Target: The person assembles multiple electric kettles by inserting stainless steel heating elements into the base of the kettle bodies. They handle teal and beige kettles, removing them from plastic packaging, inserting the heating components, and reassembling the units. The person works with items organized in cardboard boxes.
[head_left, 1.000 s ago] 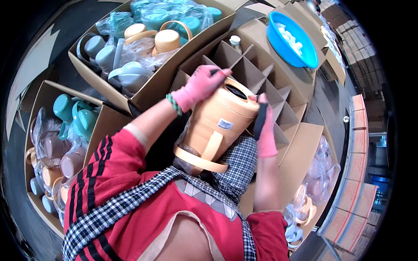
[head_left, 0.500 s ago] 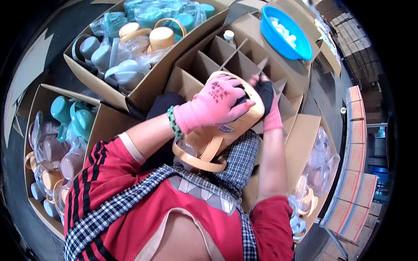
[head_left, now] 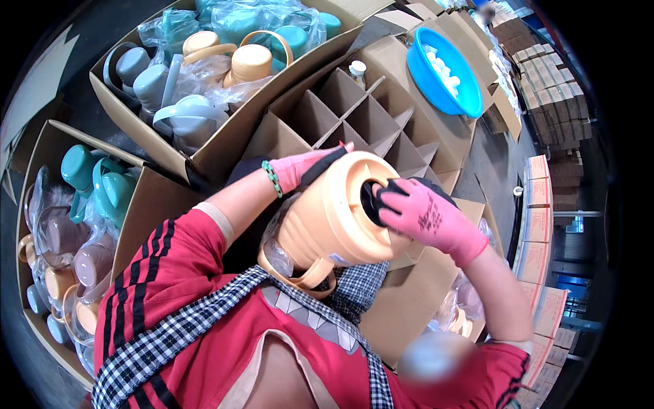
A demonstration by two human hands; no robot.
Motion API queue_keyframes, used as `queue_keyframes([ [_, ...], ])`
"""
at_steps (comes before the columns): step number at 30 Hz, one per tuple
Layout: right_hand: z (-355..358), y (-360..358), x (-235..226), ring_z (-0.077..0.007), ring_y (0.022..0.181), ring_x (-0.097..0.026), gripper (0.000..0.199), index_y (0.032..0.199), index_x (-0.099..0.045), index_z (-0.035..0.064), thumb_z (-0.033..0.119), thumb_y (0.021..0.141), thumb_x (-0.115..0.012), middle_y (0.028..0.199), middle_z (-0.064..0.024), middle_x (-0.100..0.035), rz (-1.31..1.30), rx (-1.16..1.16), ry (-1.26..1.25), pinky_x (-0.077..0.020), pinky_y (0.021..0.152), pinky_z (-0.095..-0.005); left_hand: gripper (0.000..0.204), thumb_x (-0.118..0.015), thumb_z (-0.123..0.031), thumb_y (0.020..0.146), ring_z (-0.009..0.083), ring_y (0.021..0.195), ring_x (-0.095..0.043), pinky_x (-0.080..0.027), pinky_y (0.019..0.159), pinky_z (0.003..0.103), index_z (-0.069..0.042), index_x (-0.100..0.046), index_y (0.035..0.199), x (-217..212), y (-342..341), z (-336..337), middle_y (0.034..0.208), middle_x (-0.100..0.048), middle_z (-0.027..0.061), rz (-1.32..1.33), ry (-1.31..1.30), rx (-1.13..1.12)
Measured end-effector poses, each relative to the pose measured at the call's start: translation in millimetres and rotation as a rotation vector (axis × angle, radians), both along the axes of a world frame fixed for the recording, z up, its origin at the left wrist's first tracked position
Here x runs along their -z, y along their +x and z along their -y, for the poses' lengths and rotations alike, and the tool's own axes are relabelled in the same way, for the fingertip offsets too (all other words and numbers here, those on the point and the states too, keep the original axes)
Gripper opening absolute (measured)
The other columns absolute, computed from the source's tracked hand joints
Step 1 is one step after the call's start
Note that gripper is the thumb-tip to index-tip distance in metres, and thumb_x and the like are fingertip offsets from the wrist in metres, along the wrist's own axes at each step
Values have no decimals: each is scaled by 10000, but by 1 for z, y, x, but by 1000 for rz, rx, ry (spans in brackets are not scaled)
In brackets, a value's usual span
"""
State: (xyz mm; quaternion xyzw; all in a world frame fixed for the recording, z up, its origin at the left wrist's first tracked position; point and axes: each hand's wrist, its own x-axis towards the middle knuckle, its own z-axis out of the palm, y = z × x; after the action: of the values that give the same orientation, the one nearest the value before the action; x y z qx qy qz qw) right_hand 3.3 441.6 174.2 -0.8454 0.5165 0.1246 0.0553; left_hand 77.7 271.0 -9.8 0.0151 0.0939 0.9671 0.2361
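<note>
A peach-coloured plastic jug (head_left: pixel 310 215) with a strap-like handle (head_left: pixel 317 274) lies tilted in front of my chest, its wide round end turned up and to the right. A dark round opening shows in that end. My left hand (head_left: pixel 300 169), in a pink glove with dark fingers, holds the jug from its upper left side; its fingertips are partly hidden behind it. Gloved the same way, my right hand (head_left: pixel 426 215) bends its fingers into the opening. What those fingertips touch inside is hidden. Clear plastic film (head_left: pixel 276 255) clings near the handle.
Ahead stands a carton with cardboard dividers (head_left: pixel 334 123), with a small white-capped bottle (head_left: pixel 357 70) at its far side. A blue basin (head_left: pixel 470 109) holds white pieces. Open cartons of wrapped jugs (head_left: pixel 252 65) stand left, right and ahead. Stacked cartons (head_left: pixel 535 218) line the right.
The jug has turned its round end up toward me. My left hand has slid from its top to its left side. My right hand has come round from the far side into the opening.
</note>
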Motion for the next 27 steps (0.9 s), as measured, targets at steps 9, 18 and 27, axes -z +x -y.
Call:
queue_keyframes([
  [9, 40, 12, 9, -265, 750, -567, 163, 715, -572, 51, 205, 743, -528, 778, -121, -584, -104, 261, 222, -464, 675, -363, 303, -525, -303, 860, 120, 775, -605, -499, 706, 260, -21, -562, 966, -5, 1, 2, 901, -628, 68, 77, -25, -74],
  [18, 53, 17, 13, -348, 756, -551, 324, 772, -566, -46, 270, 805, -500, 783, -205, -571, 208, 1000, 146, -438, 660, -400, 347, -523, -337, 855, 158, 748, -611, -505, 686, 280, -14, -563, 978, 11, -16, 13, 883, -635, 97, 80, 82, -78],
  [27, -67, 120, 88, -109, 808, -521, 332, 916, -560, -40, 282, 838, -548, 847, -37, -582, 1160, 1517, 356, -407, 746, -249, 312, -482, -318, 880, 139, 803, -599, -487, 748, 273, -34, -557, 986, 20, -15, 11, 906, -628, 67, 20, 97, -171],
])
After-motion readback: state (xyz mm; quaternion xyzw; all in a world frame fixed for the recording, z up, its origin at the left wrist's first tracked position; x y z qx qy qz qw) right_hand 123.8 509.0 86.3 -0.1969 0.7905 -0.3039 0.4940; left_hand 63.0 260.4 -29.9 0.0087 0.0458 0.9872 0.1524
